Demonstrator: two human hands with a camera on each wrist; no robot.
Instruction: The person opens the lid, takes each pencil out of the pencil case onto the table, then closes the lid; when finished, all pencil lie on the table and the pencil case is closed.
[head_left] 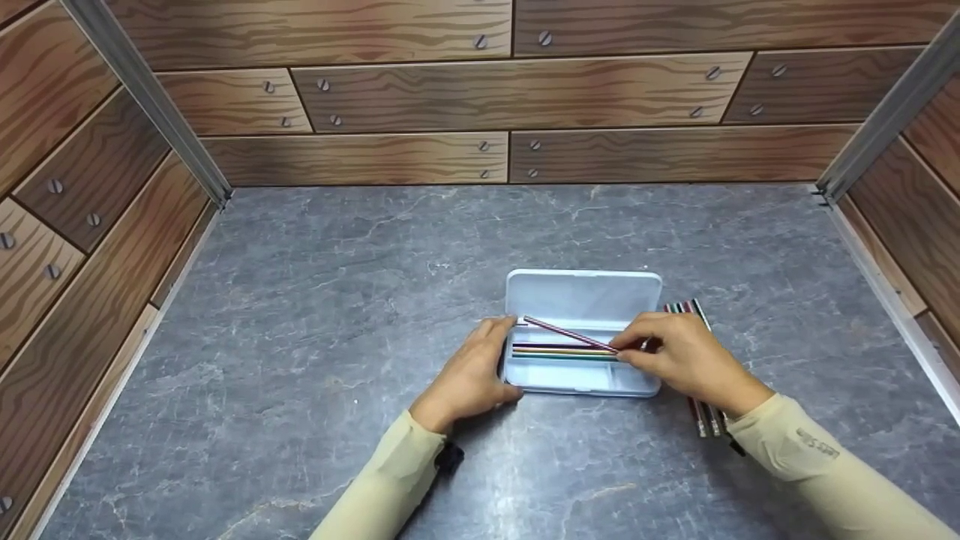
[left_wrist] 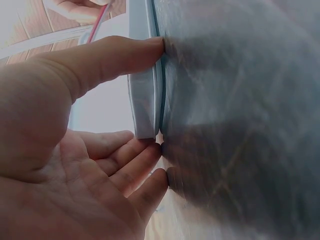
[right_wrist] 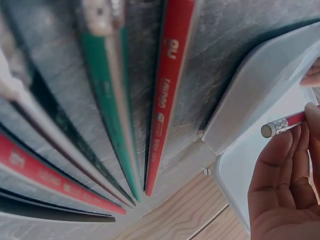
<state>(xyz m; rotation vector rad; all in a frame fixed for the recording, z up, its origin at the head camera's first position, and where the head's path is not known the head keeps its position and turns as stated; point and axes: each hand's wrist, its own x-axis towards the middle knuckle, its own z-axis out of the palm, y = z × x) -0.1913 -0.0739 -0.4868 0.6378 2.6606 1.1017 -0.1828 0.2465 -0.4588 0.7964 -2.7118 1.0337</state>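
Observation:
A white plastic pencil case (head_left: 559, 379) lies on the table with its lid (head_left: 585, 294) raised at the back. My left hand (head_left: 472, 367) holds the case's left end, thumb at the front edge and fingers round the side. Between thumb and fingertips, my right hand (head_left: 679, 356) pinches a red pencil (head_left: 566, 332) near its eraser end (right_wrist: 270, 130). This pencil slants over the case, its far end toward the left back corner. Inside the case several pencils (head_left: 555, 350) lie side by side, in dark red, yellowish and green.
Right of the case, partly under my right hand and forearm, lies a row of loose pencils (head_left: 701, 420), among them a green pencil (right_wrist: 107, 90) and a red pencil (right_wrist: 167, 90). Wood-patterned panels (head_left: 480, 94) border the grey marbled table (head_left: 337, 300) at back and sides.

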